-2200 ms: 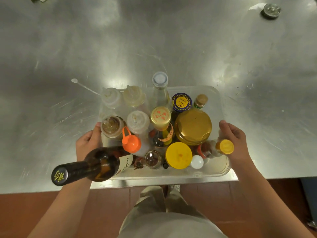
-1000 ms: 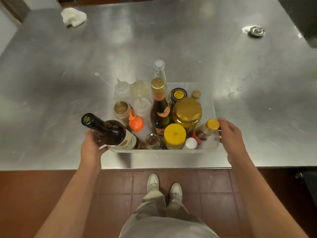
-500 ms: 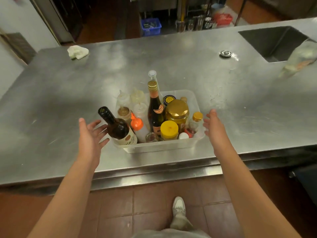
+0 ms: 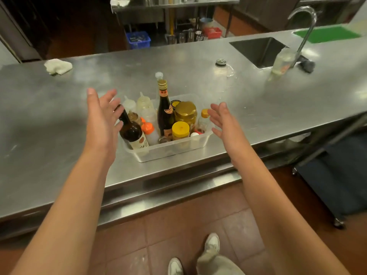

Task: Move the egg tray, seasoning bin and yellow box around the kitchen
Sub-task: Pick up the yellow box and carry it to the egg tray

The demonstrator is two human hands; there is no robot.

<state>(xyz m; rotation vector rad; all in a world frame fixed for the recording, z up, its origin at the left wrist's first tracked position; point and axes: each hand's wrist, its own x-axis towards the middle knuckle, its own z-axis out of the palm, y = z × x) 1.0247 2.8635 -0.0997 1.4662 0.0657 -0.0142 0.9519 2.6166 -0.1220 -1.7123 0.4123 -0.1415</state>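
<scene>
**Seasoning bin sitting at the counter's near edge, hands off**

Lying near the far left corner of the steel counter (image 4: 59, 120): a crumpled white cloth (image 4: 58, 66). Sitting toward the far right: a sink (image 4: 258, 50) under a curved faucet (image 4: 303, 26), a round metal cap (image 4: 220, 62) short of it. Standing between both hands, packed with bottles and jars: the clear seasoning bin (image 4: 170, 149). Hovering just beside its left end, left hand (image 4: 102, 120), fingers spread, gripping nothing. Hanging by the right end, right hand (image 4: 224, 124), likewise released.
</scene>
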